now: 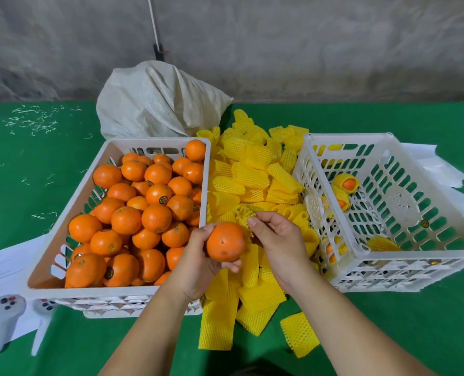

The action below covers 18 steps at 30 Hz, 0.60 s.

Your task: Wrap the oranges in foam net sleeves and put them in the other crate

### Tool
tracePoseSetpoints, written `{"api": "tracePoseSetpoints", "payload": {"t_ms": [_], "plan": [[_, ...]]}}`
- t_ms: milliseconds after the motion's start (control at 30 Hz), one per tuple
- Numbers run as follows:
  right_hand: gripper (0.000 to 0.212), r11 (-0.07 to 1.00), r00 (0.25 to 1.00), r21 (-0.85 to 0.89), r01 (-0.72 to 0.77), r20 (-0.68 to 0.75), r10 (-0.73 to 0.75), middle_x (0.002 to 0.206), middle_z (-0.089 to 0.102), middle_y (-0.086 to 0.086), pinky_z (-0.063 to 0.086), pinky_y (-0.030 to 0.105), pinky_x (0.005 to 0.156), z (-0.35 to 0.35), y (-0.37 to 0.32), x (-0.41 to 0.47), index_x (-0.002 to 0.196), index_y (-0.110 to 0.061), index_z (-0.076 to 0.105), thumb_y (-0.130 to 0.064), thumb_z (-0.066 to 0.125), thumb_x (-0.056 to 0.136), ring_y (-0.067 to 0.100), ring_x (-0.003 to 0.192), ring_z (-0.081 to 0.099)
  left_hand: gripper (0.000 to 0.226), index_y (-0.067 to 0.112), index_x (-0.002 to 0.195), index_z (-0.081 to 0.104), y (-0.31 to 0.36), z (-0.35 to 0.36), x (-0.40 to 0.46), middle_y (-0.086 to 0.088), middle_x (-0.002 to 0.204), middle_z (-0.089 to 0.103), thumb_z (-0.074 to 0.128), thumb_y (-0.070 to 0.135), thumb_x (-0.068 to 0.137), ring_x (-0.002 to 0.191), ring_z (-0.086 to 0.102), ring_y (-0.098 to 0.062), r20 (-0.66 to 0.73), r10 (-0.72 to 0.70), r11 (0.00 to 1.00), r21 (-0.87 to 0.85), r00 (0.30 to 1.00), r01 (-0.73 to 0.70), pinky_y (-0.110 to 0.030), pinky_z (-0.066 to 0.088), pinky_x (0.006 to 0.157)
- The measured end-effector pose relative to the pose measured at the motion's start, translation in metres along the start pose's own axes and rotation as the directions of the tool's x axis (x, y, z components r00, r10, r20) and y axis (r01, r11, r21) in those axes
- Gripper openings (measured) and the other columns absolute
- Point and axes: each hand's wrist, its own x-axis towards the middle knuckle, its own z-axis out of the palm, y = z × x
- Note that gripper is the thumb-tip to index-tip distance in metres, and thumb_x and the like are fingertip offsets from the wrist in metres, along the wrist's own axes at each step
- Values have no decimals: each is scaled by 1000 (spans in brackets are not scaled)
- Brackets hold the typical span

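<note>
My left hand (198,256) grips a bare orange (225,242) above the gap between the two crates. My right hand (275,240) pinches a yellow foam net sleeve (244,213), which sits bunched against the far right side of that orange. The white crate on the left (89,172) is heaped with several unwrapped oranges (144,213). The white crate on the right (388,261) holds a few oranges wrapped in yellow sleeves (345,185). A loose pile of yellow sleeves (252,172) lies between the crates.
Everything rests on a green table cover (388,335). A white woven sack (157,104) lies behind the left crate. White paper sheets (5,267) lie under both crates. Loose sleeves (300,333) lie near my forearms. A grey wall stands behind.
</note>
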Motion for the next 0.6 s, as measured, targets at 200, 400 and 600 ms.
{"api": "tracePoseSetpoints", "payload": {"t_ms": [200,400,600], "plan": [[14,964,995,-249,96,8,-97,93,74,-4,58,31,80,2,-3,1,99,-30,71,-19,76,93,11,90,70,97,6,126,69,-1,-7,-2,-20,110,76,89,72,58,64,71,-32,163,8,990,134,987,-31,-33,60,56],[8,949,983,-268,169,-29,-183,82,70,-16,51,28,64,-12,-12,7,98,-30,69,-22,67,99,5,72,62,58,11,130,69,-11,-9,5,-23,113,76,56,55,96,69,73,-30,93,111,986,113,989,-122,-32,63,64],[21,883,969,-400,247,77,-236,95,64,-11,45,30,65,-9,-4,1,110,-31,60,-15,64,98,9,78,58,73,15,140,54,-11,-6,8,-15,105,77,57,66,88,70,72,-30,16,191,981,27,982,-191,-33,62,63]]}}
